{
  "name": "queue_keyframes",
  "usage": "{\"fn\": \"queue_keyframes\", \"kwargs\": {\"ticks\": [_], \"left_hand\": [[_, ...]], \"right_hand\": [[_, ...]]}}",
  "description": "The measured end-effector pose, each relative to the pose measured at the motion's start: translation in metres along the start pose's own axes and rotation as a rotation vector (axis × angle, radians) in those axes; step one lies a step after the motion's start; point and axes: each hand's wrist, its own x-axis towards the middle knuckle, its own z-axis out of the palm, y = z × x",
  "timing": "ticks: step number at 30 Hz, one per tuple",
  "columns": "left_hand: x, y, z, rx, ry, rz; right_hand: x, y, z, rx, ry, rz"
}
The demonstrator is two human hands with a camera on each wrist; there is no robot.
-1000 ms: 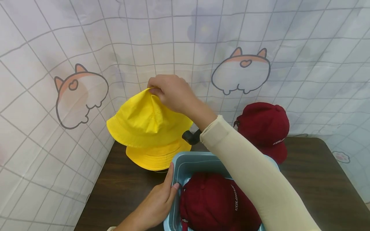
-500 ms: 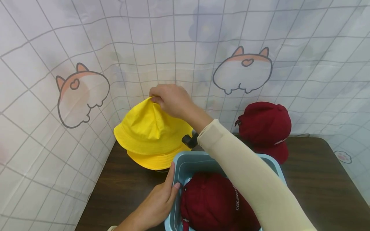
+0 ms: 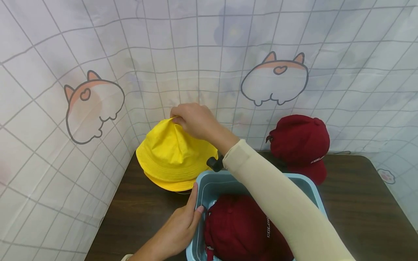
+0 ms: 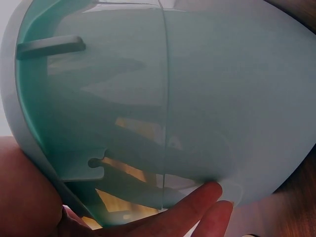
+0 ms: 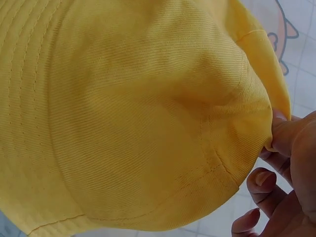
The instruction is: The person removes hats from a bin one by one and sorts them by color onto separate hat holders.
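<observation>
My right hand [image 3: 196,121] pinches the crown of a yellow bucket hat [image 3: 173,152] at the back left of the table. Under its brim shows the brim of a second yellow hat [image 3: 166,185], the rest of which is covered. In the right wrist view the thumb and a finger grip a fold of the yellow cloth [image 5: 148,113]. My left hand [image 3: 177,226] grips the left wall of a blue plastic basin [image 3: 200,181], thumb over the rim and fingers on the outside [image 4: 197,197]. A dark red baseball cap [image 3: 235,224] lies in the basin, partly behind my right sleeve.
Another dark red cap [image 3: 298,145] stands at the back right of the brown table [image 3: 362,203]. A dark curved object [image 3: 214,164] shows beside the yellow hats, under my right wrist. A white grid-patterned curtain [image 3: 222,83] hangs along the left and back.
My right hand has moved down with the yellow bucket hat, which now covers most of the yellow hat below. My left hand stays on the basin.
</observation>
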Motion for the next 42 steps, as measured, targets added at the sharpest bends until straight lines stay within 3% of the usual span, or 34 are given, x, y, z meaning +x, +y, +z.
{"fn": "queue_keyframes", "kwargs": {"ticks": [5,11,16,22,26,32,36,39,42], "left_hand": [[0.002,-0.001,-0.001,-0.030,-0.021,-0.009],[0.003,-0.002,-0.007,-0.045,-0.021,-0.016],[0.001,0.004,-0.023,0.004,0.048,-0.031],[0.002,0.015,-0.061,0.092,0.247,-0.021],[0.006,0.013,-0.095,0.115,0.397,-0.007],[0.021,-0.005,-0.137,0.156,0.652,-0.067],[0.038,-0.027,-0.160,0.257,0.785,-0.105],[0.050,-0.049,-0.174,0.309,0.768,-0.142],[0.058,-0.067,-0.185,0.298,0.628,-0.218]], "right_hand": [[-0.002,0.003,-0.002,0.028,-0.035,0.024],[-0.008,0.014,-0.011,0.166,-0.110,0.057],[-0.015,0.026,-0.024,0.245,-0.090,0.121],[-0.027,0.043,-0.036,0.356,0.027,0.276],[-0.036,0.054,-0.039,0.508,0.059,0.436],[-0.054,0.070,-0.034,0.773,0.034,0.710],[-0.068,0.080,-0.022,0.850,-0.030,0.818],[-0.078,0.085,-0.009,0.858,-0.099,0.844],[-0.086,0.086,0.005,0.855,-0.154,0.849]]}}
